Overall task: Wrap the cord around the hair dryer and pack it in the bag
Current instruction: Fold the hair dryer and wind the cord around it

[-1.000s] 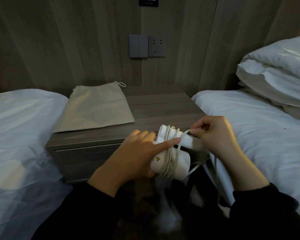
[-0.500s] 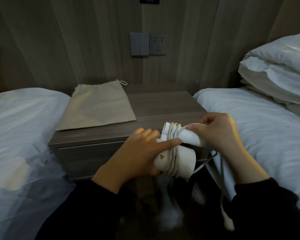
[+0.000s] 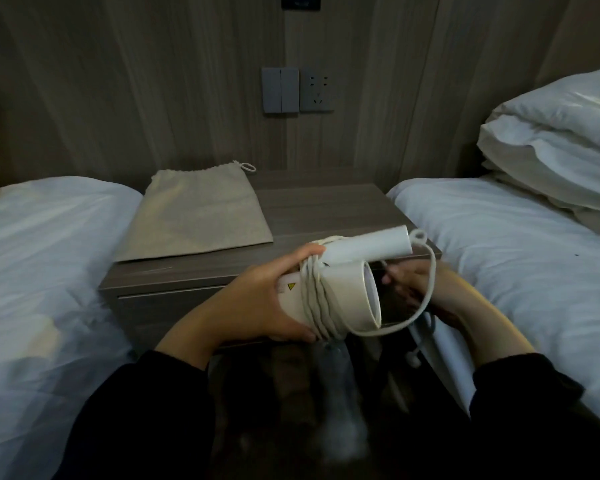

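Left hand: my left hand (image 3: 257,303) is curled round the rear of the hair dryer (image 3: 347,296), thumb under, fingers over the top, firmly holding it.
Right hand: my right hand (image 3: 409,285) sits behind the barrel, blurred; I cannot tell whether it has hold of the cord.
Hair dryer: held in the air just in front of the nightstand (image 3: 326,209), handle folded along the top.
Done: the cord (image 3: 314,299) is wound round the barrel in several tight turns.
Left to do: one loose loop hangs off the barrel mouth and a tail drops below the nightstand's front edge. I judge wrapping more than half done and packing not begun.
Bag: the bag (image 3: 194,216) lies flat on the nightstand's left half, holding nothing that I can see.
Count: one hair dryer, one cord, one bag, two hands. Turns are too close-packed to count surely, perhaps four.
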